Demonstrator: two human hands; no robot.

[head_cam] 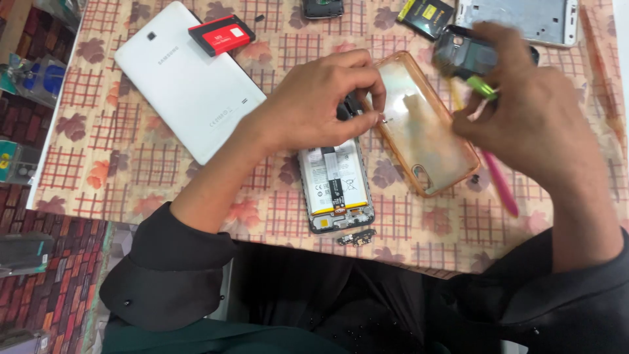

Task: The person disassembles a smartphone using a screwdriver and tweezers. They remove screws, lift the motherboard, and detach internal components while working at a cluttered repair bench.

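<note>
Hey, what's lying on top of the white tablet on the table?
A red battery pack lies across the far corner of the white tablet, which rests back side up. The rest of its back is bare. What is under the battery and the tablet's screen side cannot be seen.

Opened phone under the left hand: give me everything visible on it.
The opened black-framed phone lies flat, back cover off, on the checked floral tablecloth, long axis roughly toward the person. A large white-labelled battery fills its middle, with a dark flex strip running down it and a board section at the near end. The left hand covers its far end, fingertips pinched there. The clear orange-tinted soft case lies beside it on the right. A small loose black circuit part sits just off its near edge.
</note>
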